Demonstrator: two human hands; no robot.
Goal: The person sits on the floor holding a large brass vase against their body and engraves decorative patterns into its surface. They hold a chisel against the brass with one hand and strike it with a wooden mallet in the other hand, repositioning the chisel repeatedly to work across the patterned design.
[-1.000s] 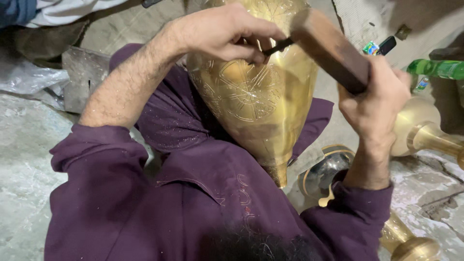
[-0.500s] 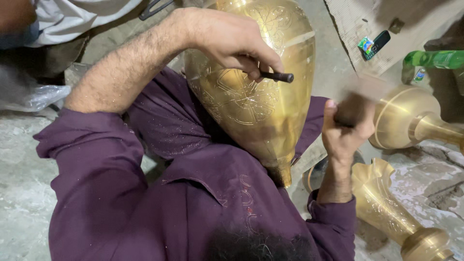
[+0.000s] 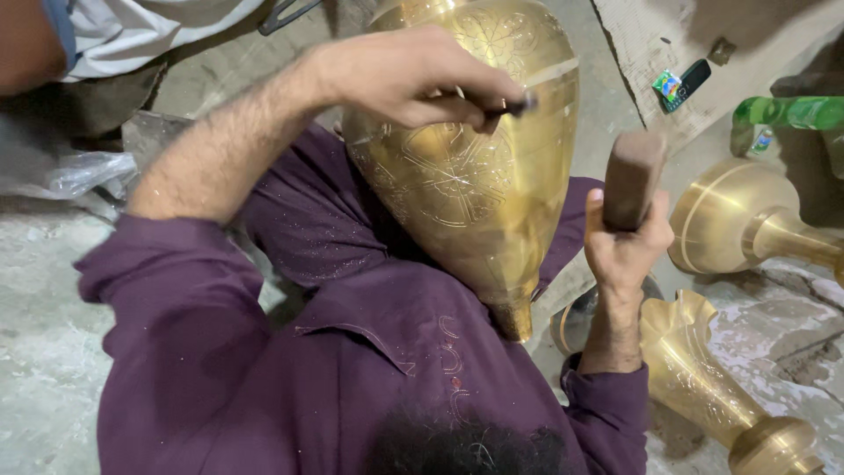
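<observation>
While your left hand [image 3: 413,75] pinches the chisel [image 3: 505,105] and your right hand [image 3: 626,251] grips the mallet [image 3: 633,176], much of the brass vase [image 3: 475,185] already bears engraving; its lower part looks plain.

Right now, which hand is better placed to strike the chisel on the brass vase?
Probably the right: the right hand grips the wooden mallet, raised beside the brass vase, while the left hand pins the chisel against its engraved side.

A dark purple garment with long sleeves is worn; the left sleeve [image 3: 167,290] is pushed up past the forearm at nine o'clock. Curved embroidery [image 3: 448,361] is stitched down its front, and pale dust is scattered across the cloth.
</observation>
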